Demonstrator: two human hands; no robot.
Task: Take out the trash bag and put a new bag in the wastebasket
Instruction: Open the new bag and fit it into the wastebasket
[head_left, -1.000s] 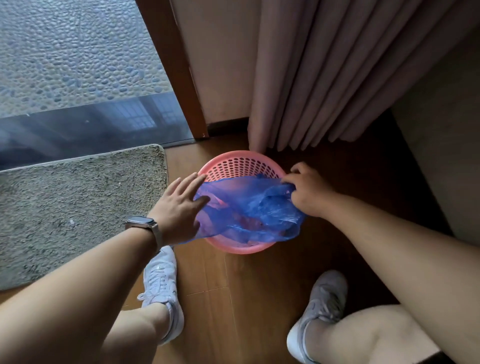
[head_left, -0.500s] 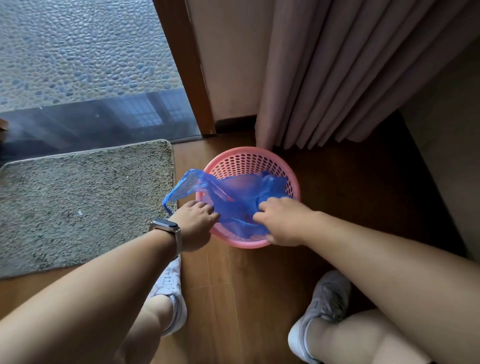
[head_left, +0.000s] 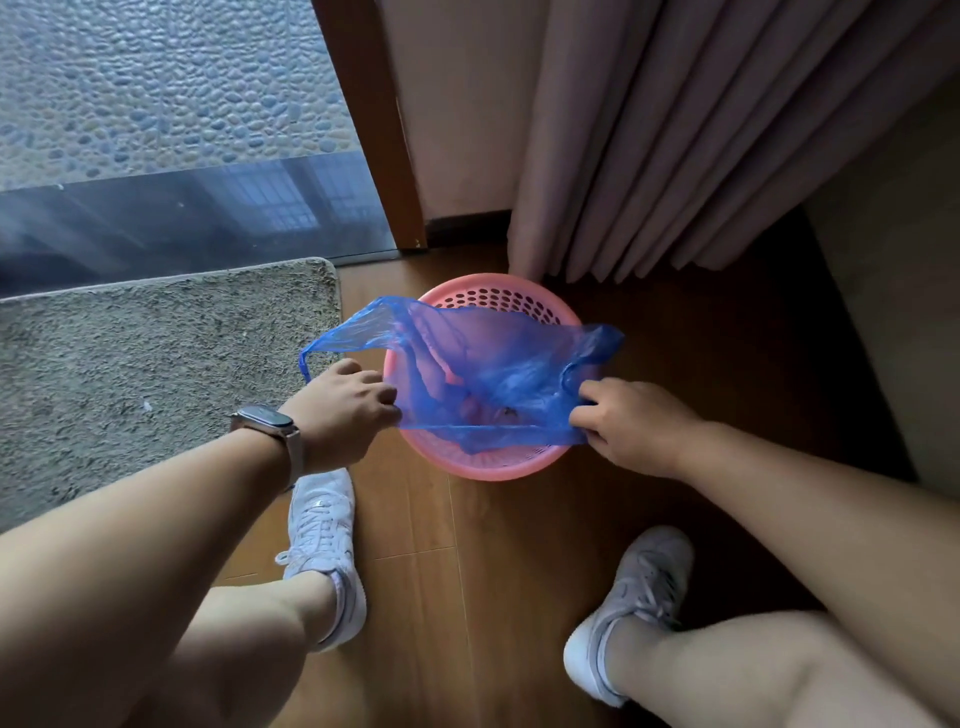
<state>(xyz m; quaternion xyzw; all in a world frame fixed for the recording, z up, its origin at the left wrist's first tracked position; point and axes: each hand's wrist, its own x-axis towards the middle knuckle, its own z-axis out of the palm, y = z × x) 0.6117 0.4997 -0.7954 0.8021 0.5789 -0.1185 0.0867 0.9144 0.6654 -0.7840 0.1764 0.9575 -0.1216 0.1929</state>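
Observation:
A round pink perforated wastebasket (head_left: 498, 465) stands on the wooden floor below the curtain. A thin blue plastic bag (head_left: 488, 374) is spread over its mouth and sags into it. My left hand (head_left: 343, 410) pinches the bag's near edge at the basket's left rim. My right hand (head_left: 631, 421) pinches the near edge at the right rim, so that edge is stretched taut between them. One bag handle loops out to the left above my left hand, another sticks out to the right. The bottom of the basket shows only dimly through the plastic.
A grey shaggy mat (head_left: 156, 364) lies left of the basket. Behind it are a glass door (head_left: 182, 218) and a brown wooden frame post (head_left: 374, 130). Pink curtains (head_left: 675, 130) hang just behind the basket. My two white shoes (head_left: 324, 540) stand on the floor near me.
My hands moved apart to the basket's two sides, pulling the bag's near edge wide. The bag, bunched before, now spreads over the opening, and its handles stick out left and right.

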